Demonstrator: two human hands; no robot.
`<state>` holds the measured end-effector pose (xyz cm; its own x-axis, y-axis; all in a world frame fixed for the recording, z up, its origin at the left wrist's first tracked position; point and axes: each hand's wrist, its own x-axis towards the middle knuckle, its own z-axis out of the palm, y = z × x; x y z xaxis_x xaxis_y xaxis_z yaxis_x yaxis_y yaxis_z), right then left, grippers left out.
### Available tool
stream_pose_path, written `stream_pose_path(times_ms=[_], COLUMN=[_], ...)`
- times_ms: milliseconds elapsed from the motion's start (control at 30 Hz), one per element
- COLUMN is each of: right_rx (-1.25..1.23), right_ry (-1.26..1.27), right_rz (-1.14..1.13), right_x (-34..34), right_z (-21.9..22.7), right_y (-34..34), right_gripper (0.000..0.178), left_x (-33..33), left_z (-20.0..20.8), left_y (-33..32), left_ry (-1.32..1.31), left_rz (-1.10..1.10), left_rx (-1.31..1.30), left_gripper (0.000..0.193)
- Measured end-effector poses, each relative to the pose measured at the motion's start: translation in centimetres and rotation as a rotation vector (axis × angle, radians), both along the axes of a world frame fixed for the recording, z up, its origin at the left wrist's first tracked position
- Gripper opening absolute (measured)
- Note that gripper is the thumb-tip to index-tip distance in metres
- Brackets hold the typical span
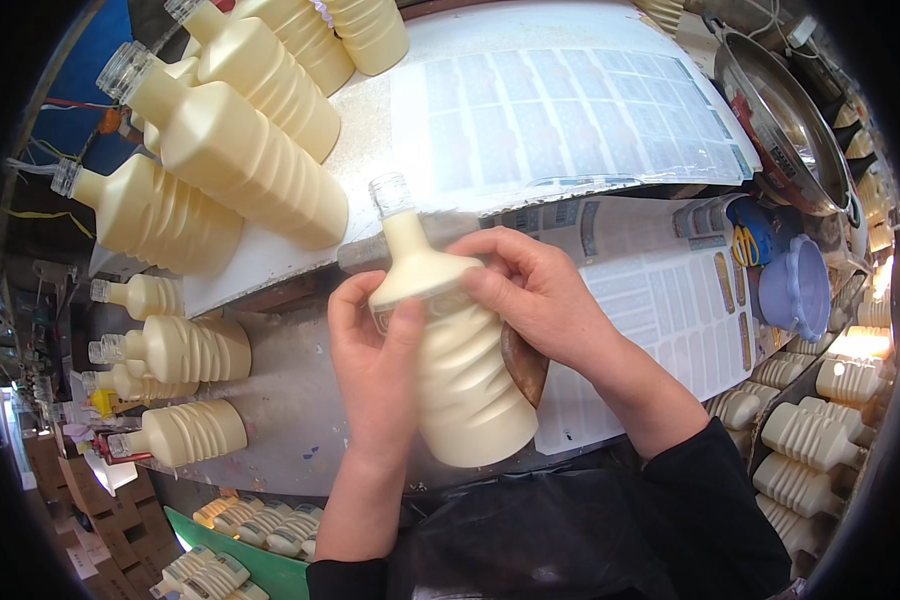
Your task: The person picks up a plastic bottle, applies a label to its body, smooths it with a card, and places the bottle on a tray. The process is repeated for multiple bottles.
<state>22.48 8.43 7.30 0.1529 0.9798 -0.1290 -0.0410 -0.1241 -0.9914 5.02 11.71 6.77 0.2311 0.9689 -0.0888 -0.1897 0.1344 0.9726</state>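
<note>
In the middle of the view is a cream ribbed bottle (470, 400) with a clear threaded neck, tilted slightly with its neck pointing away from me. My left hand (375, 345) is closed round its left side, the thumb lying over a dark patterned strip (425, 303) below the shoulder. My right hand (535, 290) grips the bottle's right shoulder, thumb and fingers bent against it near the strip's other end. Whether the right fingers also pinch the strip is hidden. A brown curved piece (525, 368) shows between the bottle and my right wrist; its kind is unclear.
Several cream bottles (255, 160) stand on a raised white board (370, 130) at the far left, more (195, 350) below. Printed label sheets (570, 110) lie ahead and right. A lilac basin (795, 288), yellow-handled scissors (743, 246) and a metal pan (785, 120) are at right.
</note>
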Motion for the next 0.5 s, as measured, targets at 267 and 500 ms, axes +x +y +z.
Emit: stream_pose_path(times_ms=[267, 500], right_rx=[-0.005, -0.030], right_ry=[-0.015, 0.136], right_rz=[0.008, 0.087], right_x=[0.1, 1.3], right_z=[0.0, 0.4], right_y=[-0.1, 0.0], right_gripper=[0.026, 0.031], left_x=[0.0, 0.1], left_z=[0.0, 0.1], left_y=[0.0, 0.0], left_ry=[-0.007, 0.029], left_rz=[-0.002, 0.022], left_rx=[-0.002, 0.002], left_gripper=[0.039, 0.038])
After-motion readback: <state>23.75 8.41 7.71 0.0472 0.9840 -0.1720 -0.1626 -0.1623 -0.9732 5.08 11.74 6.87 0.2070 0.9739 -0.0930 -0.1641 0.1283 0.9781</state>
